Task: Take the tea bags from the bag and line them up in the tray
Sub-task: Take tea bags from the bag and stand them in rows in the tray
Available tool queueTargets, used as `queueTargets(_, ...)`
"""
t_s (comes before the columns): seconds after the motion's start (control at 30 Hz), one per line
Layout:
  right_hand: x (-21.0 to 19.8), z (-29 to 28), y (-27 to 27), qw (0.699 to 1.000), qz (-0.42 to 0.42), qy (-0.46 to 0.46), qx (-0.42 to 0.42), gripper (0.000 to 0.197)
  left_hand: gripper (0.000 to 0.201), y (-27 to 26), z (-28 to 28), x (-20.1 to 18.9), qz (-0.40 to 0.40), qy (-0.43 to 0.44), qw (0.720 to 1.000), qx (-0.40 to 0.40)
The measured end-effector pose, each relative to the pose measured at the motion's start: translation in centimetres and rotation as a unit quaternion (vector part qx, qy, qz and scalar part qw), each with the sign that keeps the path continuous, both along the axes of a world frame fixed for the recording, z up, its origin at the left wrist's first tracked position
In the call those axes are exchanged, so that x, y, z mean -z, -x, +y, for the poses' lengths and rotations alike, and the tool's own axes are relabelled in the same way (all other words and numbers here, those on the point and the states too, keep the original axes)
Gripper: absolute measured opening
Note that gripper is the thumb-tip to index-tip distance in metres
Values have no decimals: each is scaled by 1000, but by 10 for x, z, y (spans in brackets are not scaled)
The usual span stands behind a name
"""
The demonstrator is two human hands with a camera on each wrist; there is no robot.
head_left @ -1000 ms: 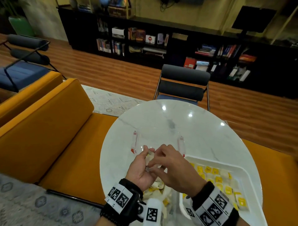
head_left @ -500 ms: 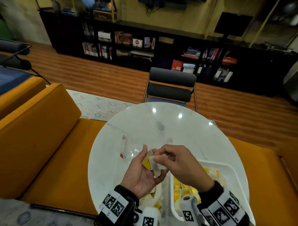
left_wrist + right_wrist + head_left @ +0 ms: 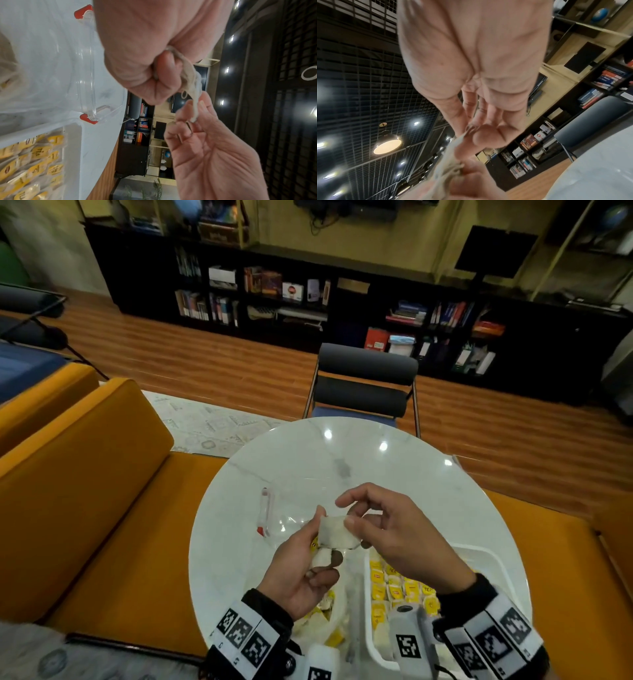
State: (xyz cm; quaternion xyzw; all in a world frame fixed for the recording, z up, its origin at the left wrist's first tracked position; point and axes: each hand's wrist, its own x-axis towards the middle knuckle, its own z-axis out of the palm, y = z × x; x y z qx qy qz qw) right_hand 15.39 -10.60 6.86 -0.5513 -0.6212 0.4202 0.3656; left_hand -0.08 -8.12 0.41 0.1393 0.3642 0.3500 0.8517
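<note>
Above the table, both hands hold a white tea bag [image 3: 334, 534] between them. My left hand [image 3: 308, 546] grips its near end, along with a second bag and a yellow tag curled in the fingers. My right hand [image 3: 346, 513] pinches the far end between thumb and forefinger. In the left wrist view the tea bag [image 3: 192, 81] stretches from the left hand [image 3: 164, 70] to the right hand [image 3: 193, 108]. The white tray [image 3: 493, 563], bottom right, holds rows of yellow-tagged tea bags [image 3: 400, 587]. The clear plastic bag [image 3: 329, 625] with more tea bags lies under my left wrist.
A clear lid with red clips [image 3: 267, 515] lies on the round white marble table [image 3: 308, 467] beyond my hands. A dark chair [image 3: 363, 385] stands at the far side and orange sofas [image 3: 85, 474] flank the table.
Both hands have risen from the bag. My right hand has drawn one tea bag out to the right of the bunch in my left hand. The head view has shifted.
</note>
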Motion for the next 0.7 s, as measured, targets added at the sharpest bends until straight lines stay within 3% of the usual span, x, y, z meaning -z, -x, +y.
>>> queueTargets(0.13, -16, -3, -19, 998, -45, -9, -35, 30, 38, -4, -8, -6, 0, -37, 999, 36)
queueTargets(0.23, -24, -8, -39, 993, -107, -13, -44, 35, 45, -11, -13, -11, 32, -105, 990, 92)
queueTargets(0.3, -27, -12, -52, 991, -127, -11, -43, 35, 42, -23, -18, -17, 76, -181, 971, 137)
queueTargets(0.4, -27, -20, -70, 994, -102, -26, -7, 34, 20, -45, -23, -23, 130, -272, 940, 162)
queueTargets(0.5, -26, -30, -93, 996, -75, -21, 53, 31, 20, -66, -26, -24, 133, -272, 942, 144)
queueTargets(0.6, -23, -45, -119, 990, -130, 27, 39, 17, 19, -88, -32, -21, 131, -279, 940, 148)
queueTargets(0.7, -16, -60, -147, 991, -119, 13, 57, 13, 23, -117, -45, -17, 130, -276, 936, 177)
